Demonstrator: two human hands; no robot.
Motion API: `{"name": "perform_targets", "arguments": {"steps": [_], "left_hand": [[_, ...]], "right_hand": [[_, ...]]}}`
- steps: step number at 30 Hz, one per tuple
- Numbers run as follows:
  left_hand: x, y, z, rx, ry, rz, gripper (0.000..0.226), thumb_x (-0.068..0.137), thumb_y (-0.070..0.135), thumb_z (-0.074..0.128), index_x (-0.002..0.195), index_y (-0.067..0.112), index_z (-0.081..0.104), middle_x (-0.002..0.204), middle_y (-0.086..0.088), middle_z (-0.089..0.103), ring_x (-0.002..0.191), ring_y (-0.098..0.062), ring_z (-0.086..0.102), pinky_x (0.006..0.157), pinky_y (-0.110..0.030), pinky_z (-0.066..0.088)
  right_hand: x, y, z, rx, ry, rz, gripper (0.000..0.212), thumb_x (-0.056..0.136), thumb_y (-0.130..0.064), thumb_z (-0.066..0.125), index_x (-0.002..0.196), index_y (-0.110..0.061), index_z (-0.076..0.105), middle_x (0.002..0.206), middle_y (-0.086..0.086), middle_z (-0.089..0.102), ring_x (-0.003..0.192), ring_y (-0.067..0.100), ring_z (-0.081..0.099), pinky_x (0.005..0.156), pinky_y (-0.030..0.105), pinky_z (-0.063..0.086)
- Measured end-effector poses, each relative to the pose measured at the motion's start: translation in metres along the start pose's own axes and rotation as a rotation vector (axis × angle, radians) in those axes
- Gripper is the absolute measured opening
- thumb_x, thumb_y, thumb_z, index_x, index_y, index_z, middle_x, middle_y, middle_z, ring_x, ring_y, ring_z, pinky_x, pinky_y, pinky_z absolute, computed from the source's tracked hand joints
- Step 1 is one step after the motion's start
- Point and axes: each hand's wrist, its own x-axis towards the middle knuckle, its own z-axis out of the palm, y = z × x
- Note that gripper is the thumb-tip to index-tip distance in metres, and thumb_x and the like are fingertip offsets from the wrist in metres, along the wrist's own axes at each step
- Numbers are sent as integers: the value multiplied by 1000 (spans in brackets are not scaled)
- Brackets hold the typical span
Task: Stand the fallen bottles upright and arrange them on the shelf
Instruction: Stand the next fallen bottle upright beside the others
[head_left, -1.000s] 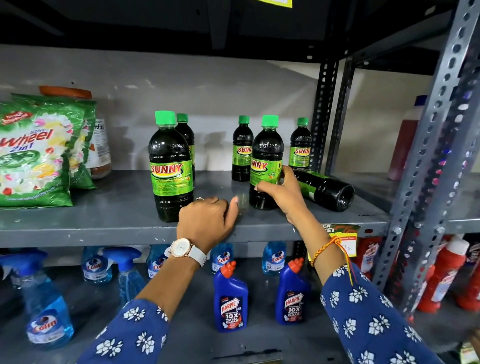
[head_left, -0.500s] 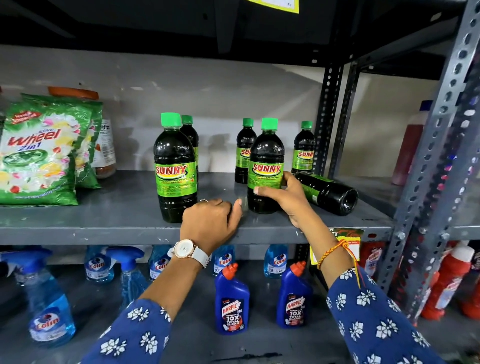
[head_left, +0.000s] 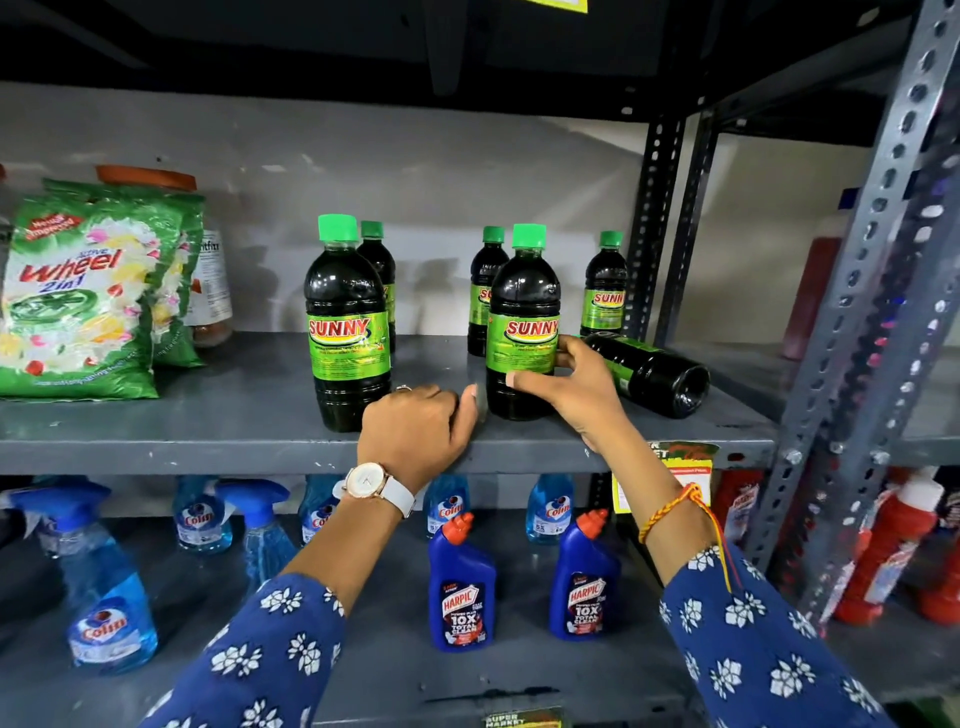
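Head view: the right hand (head_left: 566, 387) has its fingers (head_left: 563, 347) wrapped around an upright front bottle (head_left: 523, 322) on the shelf (head_left: 218, 415), seemingly squaring it up. Just behind those fingers lies the fallen bottle (head_left: 654, 371), base toward the camera. The left hand (head_left: 415, 428) rests loosely curled on the shelf edge, holding nothing. Next move, likely: let go, reach back, tip the fallen one upright.

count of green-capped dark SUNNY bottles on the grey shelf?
6. Front left; one right behind it; front centre, held by the right hand; back centre; back right; one lying on its side at right. More may be hidden behind.
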Motion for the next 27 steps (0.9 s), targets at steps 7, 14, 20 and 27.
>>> {"name": "perform_targets", "arguments": {"steps": [7, 14, 20, 27], "left_hand": [[1, 2, -2, 32, 3, 11, 52, 89, 32, 43, 41, 11, 47, 41, -8, 50, 33, -27, 49, 42, -18, 21], [0, 3, -3, 50, 6, 24, 52, 88, 31, 43, 41, 11, 48, 41, -8, 50, 32, -27, 48, 41, -17, 21], [0, 3, -2, 48, 9, 29, 52, 89, 30, 42, 41, 11, 48, 41, -8, 50, 33, -27, 49, 40, -18, 24], [-1, 4, -1, 54, 44, 39, 51, 89, 30, 42, 41, 11, 47, 41, -8, 49, 32, -28, 48, 37, -19, 27]], "right_hand": [[-15, -1, -4, -17, 11, -59, 48, 63, -18, 84, 103, -21, 57, 99, -6, 65, 88, -2, 58, 76, 12, 46], [-18, 0, -5, -46, 19, -76, 54, 62, -26, 86, 107, -21, 55, 105, -3, 63, 98, 8, 58, 79, 17, 45], [-19, 1, -5, -60, 18, -85, 51, 61, -27, 86, 100, -27, 52, 98, -7, 63, 98, 11, 62, 87, 29, 52], [-20, 2, -7, -65, 3, -105, 48, 62, -28, 85, 98, -25, 53, 91, -13, 61, 83, -7, 55, 73, 10, 47]]}}
